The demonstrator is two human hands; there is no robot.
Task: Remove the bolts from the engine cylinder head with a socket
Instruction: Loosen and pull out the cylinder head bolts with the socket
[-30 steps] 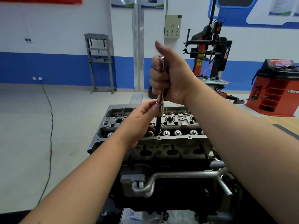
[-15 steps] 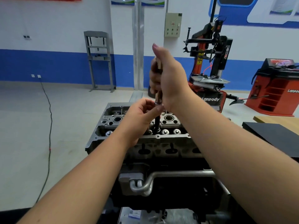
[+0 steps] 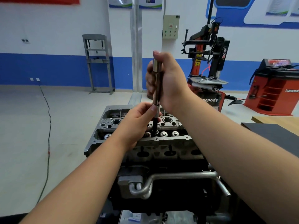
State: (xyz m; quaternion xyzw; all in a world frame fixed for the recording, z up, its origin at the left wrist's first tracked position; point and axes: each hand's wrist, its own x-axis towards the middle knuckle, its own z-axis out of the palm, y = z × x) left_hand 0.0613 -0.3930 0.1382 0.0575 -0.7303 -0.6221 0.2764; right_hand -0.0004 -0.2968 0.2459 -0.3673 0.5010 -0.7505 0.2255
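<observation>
Right hand (image 3: 169, 81) fists the upright socket extension (image 3: 156, 84), left hand (image 3: 137, 122) pinches its socket (image 3: 156, 110) over a bolt at the cylinder head (image 3: 145, 139)'s 12 o'clock side; risk: tilt cams socket off, rounding the bolt.

Left hand (image 3: 137, 122): bare, no glove, ring or watch. Left forearm (image 3: 84, 180), from lower left of frame: bare, unsleeved. Right hand (image 3: 169, 81): bare, short nails. Right forearm (image 3: 234, 151), from lower right: bare, unsleeved.

Upright socket extension (image 3: 156, 88), apparently seated in grey cylinder head (image 3: 168, 143)
</observation>
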